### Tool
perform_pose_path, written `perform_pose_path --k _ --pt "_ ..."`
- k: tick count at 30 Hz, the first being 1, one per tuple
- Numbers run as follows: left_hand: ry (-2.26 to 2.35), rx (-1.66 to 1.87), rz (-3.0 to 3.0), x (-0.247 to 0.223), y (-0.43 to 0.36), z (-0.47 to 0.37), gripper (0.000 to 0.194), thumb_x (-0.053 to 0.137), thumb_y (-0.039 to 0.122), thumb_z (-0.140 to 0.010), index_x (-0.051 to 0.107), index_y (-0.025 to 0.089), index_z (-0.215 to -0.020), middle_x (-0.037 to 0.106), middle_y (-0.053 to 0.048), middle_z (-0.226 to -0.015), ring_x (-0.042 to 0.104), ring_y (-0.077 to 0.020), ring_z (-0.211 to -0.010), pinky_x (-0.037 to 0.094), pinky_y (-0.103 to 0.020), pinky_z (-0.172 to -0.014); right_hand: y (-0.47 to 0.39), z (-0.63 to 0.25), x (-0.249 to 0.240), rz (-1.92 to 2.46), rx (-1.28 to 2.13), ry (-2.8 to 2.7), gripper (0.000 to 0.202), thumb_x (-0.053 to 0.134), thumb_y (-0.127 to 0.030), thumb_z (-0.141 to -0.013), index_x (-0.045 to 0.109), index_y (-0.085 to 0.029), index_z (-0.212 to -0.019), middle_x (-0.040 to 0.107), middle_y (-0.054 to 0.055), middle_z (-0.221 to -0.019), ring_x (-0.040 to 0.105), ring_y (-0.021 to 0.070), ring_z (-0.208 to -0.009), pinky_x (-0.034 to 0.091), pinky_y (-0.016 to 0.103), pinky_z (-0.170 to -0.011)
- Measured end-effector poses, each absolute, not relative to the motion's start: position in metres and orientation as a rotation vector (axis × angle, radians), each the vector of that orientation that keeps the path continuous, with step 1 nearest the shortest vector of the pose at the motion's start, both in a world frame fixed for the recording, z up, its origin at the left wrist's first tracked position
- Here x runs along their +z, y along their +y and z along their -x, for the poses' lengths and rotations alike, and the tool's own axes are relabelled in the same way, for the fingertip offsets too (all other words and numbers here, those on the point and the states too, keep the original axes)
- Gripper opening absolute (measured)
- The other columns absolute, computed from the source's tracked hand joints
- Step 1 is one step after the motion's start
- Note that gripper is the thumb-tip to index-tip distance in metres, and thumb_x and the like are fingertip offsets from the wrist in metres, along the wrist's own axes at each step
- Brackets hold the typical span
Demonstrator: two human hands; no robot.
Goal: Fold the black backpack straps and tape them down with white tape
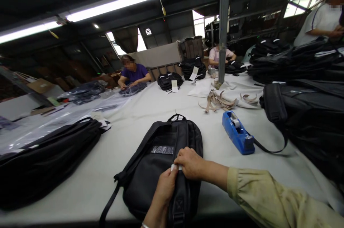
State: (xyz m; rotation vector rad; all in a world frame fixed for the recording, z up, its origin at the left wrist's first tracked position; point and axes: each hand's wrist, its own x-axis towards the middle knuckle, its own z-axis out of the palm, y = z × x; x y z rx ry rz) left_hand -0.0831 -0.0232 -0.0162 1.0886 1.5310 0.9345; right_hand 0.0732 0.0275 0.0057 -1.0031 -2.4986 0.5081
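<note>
A black backpack [147, 185] lies on the table in front of me with its shoulder straps facing up. My left hand [166, 185] and my right hand [190, 163] meet over its right shoulder strap [180, 138]. Between their pinched fingers shows a small white strip [173, 166], tape or paper, I cannot tell which. It lies against the strap, and both hands are closed on it. A shiny clear-plastic-covered band [162, 149] crosses the backpack's back panel, just left of my fingers.
To the right stands a blue tape dispenser [238, 133], with stacked black backpacks [309, 113] beyond it. More black bags [51, 156] lie at the left. Beige strips [220, 101] are heaped near a metal post [222, 27]. Co-workers [135, 74] handle bags farther back.
</note>
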Motion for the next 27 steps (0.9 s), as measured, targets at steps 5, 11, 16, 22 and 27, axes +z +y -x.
perform_pose_path --k 5,11,16,22,27 --pt "1.530 0.919 -1.071 -0.024 -0.020 0.083 0.070 0.063 0.074 -0.062 0.072 0.008 -0.083 0.069 -0.007 -0.072 0.060 -0.0254 -0.079 0.044 -0.033 -0.072 0.032 -0.075 -0.003 0.951 0.483 -2.538 0.025 0.057 -0.017 -0.079 0.069 -0.021 -0.100 0.063 0.006 -0.107 0.052 0.0220 -0.097 0.040 0.035 -0.081" --pt "1.564 0.902 -1.094 -0.024 -0.019 0.083 0.068 0.063 0.074 -0.061 0.072 0.009 -0.079 0.070 -0.007 -0.071 0.059 -0.0254 -0.078 0.044 -0.033 -0.072 0.047 -0.071 0.004 0.859 0.512 -2.662 0.025 0.056 -0.021 -0.081 0.068 -0.022 -0.102 0.065 0.005 -0.106 0.056 0.0222 -0.095 0.043 0.034 -0.078" --pt "1.589 0.888 -1.067 -0.021 -0.018 0.086 0.066 0.068 0.070 -0.059 0.074 0.009 -0.083 0.073 -0.008 -0.076 0.063 -0.0276 -0.081 0.047 -0.035 -0.075 0.044 -0.082 0.019 0.792 0.491 -2.661 0.034 0.060 -0.021 -0.077 0.067 -0.026 -0.110 0.064 0.006 -0.115 0.058 0.0247 -0.099 0.046 0.038 -0.082" --pt "1.613 0.877 -0.953 -0.005 -0.021 0.080 0.056 0.072 0.060 -0.057 0.076 0.011 -0.084 0.076 -0.010 -0.085 0.067 -0.0313 -0.091 0.051 -0.039 -0.085 0.041 -0.203 0.036 1.104 0.392 -1.938 0.030 0.054 -0.018 -0.084 0.066 -0.018 -0.111 0.064 0.010 -0.117 0.056 0.0231 -0.112 0.043 0.038 -0.099" --pt "1.645 0.815 -0.867 0.005 -0.015 0.083 0.045 0.072 0.052 -0.054 0.075 0.016 -0.081 0.077 -0.008 -0.087 0.066 -0.0340 -0.103 0.050 -0.043 -0.095 0.059 -0.319 0.048 1.957 0.592 -1.281 0.028 0.054 -0.034 -0.093 0.063 -0.015 -0.111 0.062 0.008 -0.114 0.060 0.0230 -0.101 0.051 0.038 -0.086"
